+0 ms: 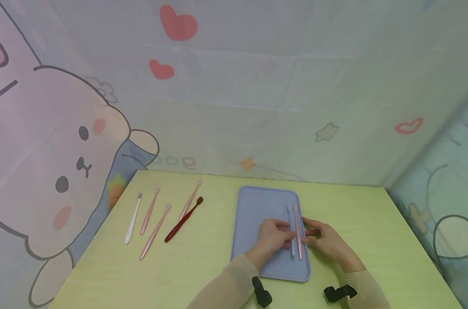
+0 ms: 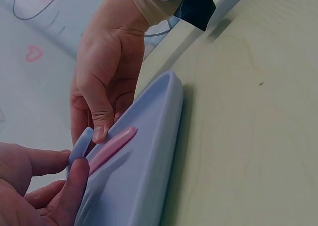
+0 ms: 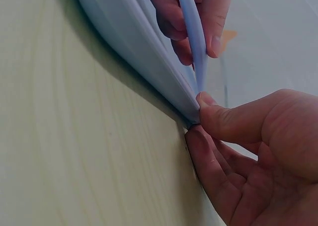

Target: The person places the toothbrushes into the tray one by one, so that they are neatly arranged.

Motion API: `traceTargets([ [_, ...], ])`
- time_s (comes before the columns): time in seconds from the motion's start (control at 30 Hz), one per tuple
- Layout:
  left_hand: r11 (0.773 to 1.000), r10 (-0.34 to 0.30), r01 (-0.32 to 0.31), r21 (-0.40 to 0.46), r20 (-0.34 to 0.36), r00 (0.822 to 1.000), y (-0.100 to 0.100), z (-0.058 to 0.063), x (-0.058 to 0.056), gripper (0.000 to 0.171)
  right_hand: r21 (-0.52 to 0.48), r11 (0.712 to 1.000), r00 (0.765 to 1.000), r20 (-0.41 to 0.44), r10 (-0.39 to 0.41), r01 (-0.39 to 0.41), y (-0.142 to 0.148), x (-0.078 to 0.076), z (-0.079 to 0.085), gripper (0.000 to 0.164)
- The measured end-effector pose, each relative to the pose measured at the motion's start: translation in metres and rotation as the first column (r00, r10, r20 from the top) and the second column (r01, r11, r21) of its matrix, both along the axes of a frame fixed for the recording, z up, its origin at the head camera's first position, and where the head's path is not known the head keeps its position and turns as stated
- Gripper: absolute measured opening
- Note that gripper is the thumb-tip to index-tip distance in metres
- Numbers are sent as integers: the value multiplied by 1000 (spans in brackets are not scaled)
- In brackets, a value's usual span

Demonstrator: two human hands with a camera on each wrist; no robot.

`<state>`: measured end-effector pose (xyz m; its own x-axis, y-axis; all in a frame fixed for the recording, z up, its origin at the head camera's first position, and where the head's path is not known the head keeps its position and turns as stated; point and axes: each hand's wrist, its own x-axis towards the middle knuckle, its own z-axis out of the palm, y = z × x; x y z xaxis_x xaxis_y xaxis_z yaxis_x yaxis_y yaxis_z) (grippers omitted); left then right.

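Observation:
A light blue tray (image 1: 257,204) lies on the table, and a blue toothbrush (image 1: 294,249) and a pink toothbrush (image 1: 298,231) are side by side along its right part. My left hand (image 1: 271,237) reaches over the tray and pinches the blue toothbrush between thumb and fingers; the left wrist view shows its handle end (image 2: 82,142) raised off the tray floor. At the tray's right edge, my right hand (image 1: 328,243) grips the rim, thumb (image 3: 223,119) above and fingers below. The pink toothbrush's handle (image 2: 112,149) rests in the tray between the two hands.
On the table's left part lie a white toothbrush (image 1: 132,221), several pink toothbrushes (image 1: 155,231) and a dark red toothbrush (image 1: 182,221), which touches or crosses one pink one. A printed cloth backdrop (image 1: 234,86) stands behind the table's far edge.

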<state>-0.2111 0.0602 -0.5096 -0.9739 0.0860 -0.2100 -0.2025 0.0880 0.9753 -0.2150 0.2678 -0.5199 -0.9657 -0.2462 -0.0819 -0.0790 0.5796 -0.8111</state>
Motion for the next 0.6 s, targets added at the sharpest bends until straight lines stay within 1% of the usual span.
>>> traceTargets([
  [0.2,1000,-1,1,-12,-11,1000,2,-1,-1,28,-9,1000,1000,4,1,0,0,0,-2,68],
  [0.37,999,-8,7,-34,-24,1000,3,-4,-3,28,-19,1000,1000,-5,13,-13,0,-1,-1,69],
  [0.47,999,-7,6,-42,-18,1000,3,-7,-4,28,-14,1000,1000,-14,22,-22,0,0,0,69],
  [0.6,998,-12,10,-54,-27,1000,3,-9,-5,27,-1,1000,1000,-8,7,-7,-1,1,0,69],
])
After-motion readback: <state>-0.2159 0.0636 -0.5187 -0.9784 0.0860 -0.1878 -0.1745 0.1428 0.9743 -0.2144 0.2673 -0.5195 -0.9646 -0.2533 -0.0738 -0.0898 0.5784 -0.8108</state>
